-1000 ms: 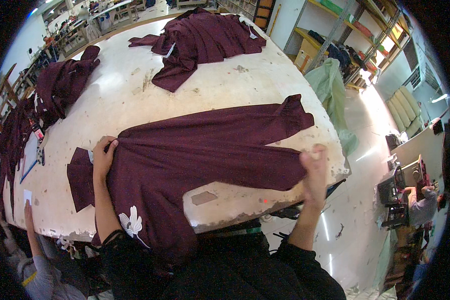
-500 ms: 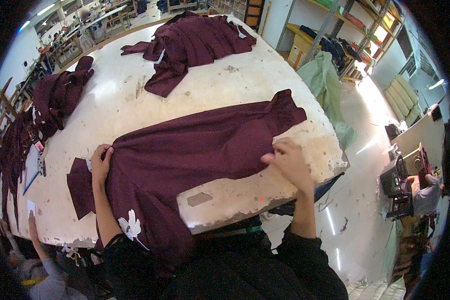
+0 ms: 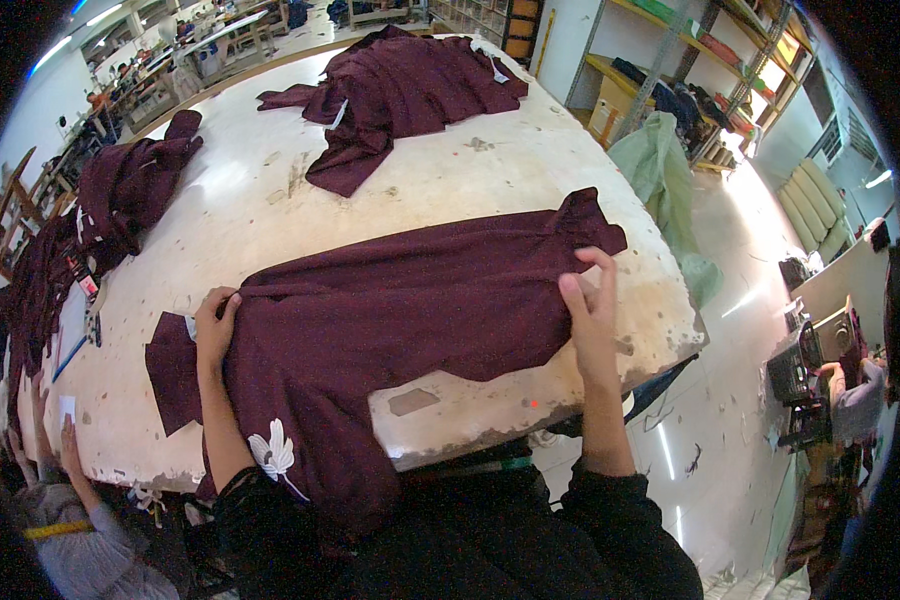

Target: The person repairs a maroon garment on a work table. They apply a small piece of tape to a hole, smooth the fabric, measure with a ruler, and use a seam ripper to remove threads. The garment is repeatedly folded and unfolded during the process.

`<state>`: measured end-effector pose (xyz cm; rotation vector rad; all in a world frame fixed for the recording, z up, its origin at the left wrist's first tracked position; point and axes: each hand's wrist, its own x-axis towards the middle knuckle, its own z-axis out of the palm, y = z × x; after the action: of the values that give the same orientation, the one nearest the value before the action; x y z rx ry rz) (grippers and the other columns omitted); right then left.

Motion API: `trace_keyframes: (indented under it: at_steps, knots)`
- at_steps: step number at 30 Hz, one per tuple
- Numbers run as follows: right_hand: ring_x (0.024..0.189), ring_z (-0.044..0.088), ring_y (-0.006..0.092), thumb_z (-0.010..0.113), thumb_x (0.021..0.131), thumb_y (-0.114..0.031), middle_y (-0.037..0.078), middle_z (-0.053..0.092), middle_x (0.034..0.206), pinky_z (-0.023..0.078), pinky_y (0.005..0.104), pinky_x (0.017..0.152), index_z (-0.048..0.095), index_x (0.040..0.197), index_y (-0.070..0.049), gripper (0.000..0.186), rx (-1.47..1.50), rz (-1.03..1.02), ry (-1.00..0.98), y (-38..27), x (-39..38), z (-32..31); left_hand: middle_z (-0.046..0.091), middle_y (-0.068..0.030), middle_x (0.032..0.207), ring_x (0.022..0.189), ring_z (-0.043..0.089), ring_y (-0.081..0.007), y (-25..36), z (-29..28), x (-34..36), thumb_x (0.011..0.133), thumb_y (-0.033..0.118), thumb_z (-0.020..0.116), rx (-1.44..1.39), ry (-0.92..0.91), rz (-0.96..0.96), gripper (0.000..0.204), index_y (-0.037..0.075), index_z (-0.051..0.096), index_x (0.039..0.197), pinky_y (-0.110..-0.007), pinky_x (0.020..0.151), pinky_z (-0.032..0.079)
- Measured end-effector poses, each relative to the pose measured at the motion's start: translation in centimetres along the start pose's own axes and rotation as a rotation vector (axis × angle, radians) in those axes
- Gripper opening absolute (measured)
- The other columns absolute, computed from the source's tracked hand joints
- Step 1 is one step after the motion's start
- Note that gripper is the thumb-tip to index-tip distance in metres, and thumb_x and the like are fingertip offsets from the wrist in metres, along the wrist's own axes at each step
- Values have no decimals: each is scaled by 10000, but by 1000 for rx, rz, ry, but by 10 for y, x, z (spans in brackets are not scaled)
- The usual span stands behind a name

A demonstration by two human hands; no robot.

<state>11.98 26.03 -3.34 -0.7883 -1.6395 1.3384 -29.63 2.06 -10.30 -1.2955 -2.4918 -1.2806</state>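
The near part of the maroon garment [image 3: 390, 320] drapes over the table's [image 3: 270, 200] front edge and runs down against the person's dark top, so its lower hem is hidden; a white flower motif [image 3: 273, 452] shows on that hanging part. The garment lies spread across the near half of the pale, worn table, its far sleeve end bunched near the right edge. The left hand [image 3: 213, 325] lies flat on the cloth at its left side, fingers together and pressed down near the upper fold, gripping nothing that can be seen. The right hand [image 3: 590, 315] rests on the cloth's right end with thumb and fingers spread slightly apart; whether it pinches a fold underneath cannot be told. A pile of maroon clothes [image 3: 400, 90] sits at the table's far end, and another heap [image 3: 120, 190] lies along the left side. Another person's hand [image 3: 68, 450] touches the table's near left edge, their body cut off by the dark rim.
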Motion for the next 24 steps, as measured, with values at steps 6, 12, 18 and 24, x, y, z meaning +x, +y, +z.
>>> trace_keyframes:
  at_steps: [6, 12, 18, 24]
  knots:
    - [586, 513, 97, 408, 943, -393, 9, 521, 688, 423, 225, 490, 496, 990, -65, 343, 546, 316, -34, 13, -63, -22, 582, -90, 810, 802, 543, -201, 10, -2, 2, 843, 125, 569, 39, -18, -7, 138, -11, 575, 868, -290, 764, 407]
    - [504, 547, 197, 552, 862, -405, 92, 550, 650, 441, 330, 487, 523, 843, 2, 409, -342, 413, -116, -6, -101, 3, 581, -89, 807, 804, 544, -196, -3, 0, 1, 841, 117, 569, 13, -10, -18, 132, -12, 575, 869, -285, 771, 407]
    - [569, 492, 119, 671, 790, -214, 66, 542, 650, 367, 282, 496, 521, 798, 25, 282, -906, -24, -206, -4, -99, 2, 587, -87, 813, 809, 547, -187, -6, 1, 2, 839, 106, 566, -13, -2, -4, 120, -10, 577, 870, -284, 777, 408]
    - [672, 504, 97, 624, 807, -116, 33, 570, 720, 422, 246, 617, 567, 799, -6, 124, -73, 18, 102, -22, -69, 22, 588, -85, 808, 799, 547, -193, -2, 2, 2, 836, 107, 572, -7, 9, 7, 118, -6, 582, 868, -288, 771, 409]
